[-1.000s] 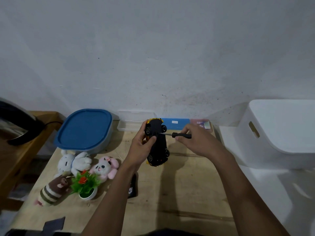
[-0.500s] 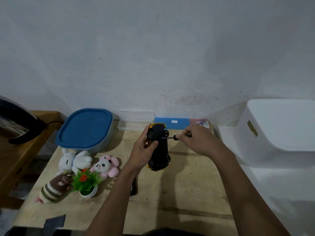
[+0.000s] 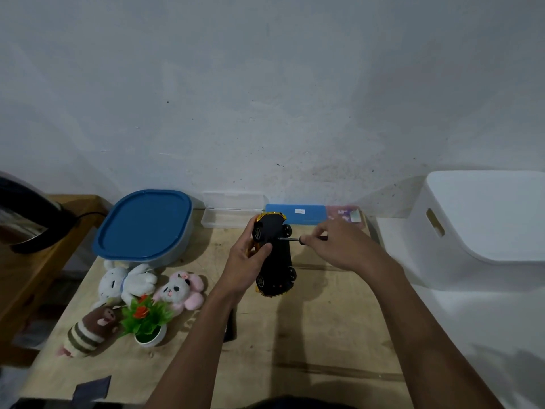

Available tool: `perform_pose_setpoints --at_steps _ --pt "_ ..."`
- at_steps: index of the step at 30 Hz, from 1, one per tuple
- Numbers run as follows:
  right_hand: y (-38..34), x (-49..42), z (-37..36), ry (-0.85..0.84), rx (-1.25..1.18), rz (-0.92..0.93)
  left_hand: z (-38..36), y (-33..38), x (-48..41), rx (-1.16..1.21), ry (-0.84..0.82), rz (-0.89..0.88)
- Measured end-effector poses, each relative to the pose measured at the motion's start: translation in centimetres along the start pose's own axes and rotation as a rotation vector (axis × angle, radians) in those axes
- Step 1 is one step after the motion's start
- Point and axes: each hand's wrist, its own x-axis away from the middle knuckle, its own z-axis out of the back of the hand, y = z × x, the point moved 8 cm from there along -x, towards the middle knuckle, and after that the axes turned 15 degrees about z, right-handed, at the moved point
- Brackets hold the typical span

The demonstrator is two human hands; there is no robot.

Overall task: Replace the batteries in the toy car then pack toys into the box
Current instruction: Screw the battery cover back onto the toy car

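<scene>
Holding the car: the left grip (image 3: 244,261), a bare hand, is clenched on the toy car (image 3: 277,255), with the thumb across the black underside and the fingers curled behind the far side.
Car position: held over the middle of the bench (image 3: 309,335), black underside turned to the camera, one yellow end toward the wall and the other toward the person.
Right grip: the right grip (image 3: 339,246) is clenched on the dark handle of a small screwdriver (image 3: 295,239), which it pinches in its fingertips.
Screwdriver: the shaft lies level, and its tip meets the car's underside just beside the right-hand wheel nearer the wall.
Back of bench: a blue-lidded box (image 3: 144,222) with its lid on stands at the left. Beside it a clear plastic case (image 3: 233,214), a flat blue case (image 3: 295,214) and a pinkish pack (image 3: 348,215) line the wall.
Toys at left: a white rabbit plush (image 3: 126,283) and a pink plush (image 3: 180,290) lie side by side in front of the blue-lidded box. A brown striped plush (image 3: 88,332) lies nearer the person.
Plant: a small potted artificial plant (image 3: 146,320) stands between the pink plush and the striped one.
Under the left forearm: a dark flat item (image 3: 230,329), mostly hidden; what it is cannot be told.
Right of bench: a white bin (image 3: 477,225) with a slot handle.
Far left: a dark kettle (image 3: 23,219) on a wooden side table (image 3: 44,261).
</scene>
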Motion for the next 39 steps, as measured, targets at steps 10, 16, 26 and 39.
perform_pose_setpoints --at_steps 10,16,26,39 --pt "0.2 -0.3 1.4 0.068 0.036 0.014 -0.9 0.6 -0.5 -0.002 -0.045 0.010" --pt "-0.8 -0.2 1.8 0.007 0.089 0.073 -1.1 0.7 -0.5 0.018 -0.065 0.031" --pt "-1.6 0.3 -0.7 -0.187 0.023 0.046 -0.4 0.8 -0.8 0.098 -0.059 0.028" --pt "-2.3 0.0 0.6 -0.134 0.028 0.006 -0.1 2.0 -0.5 0.040 -0.052 -0.017"
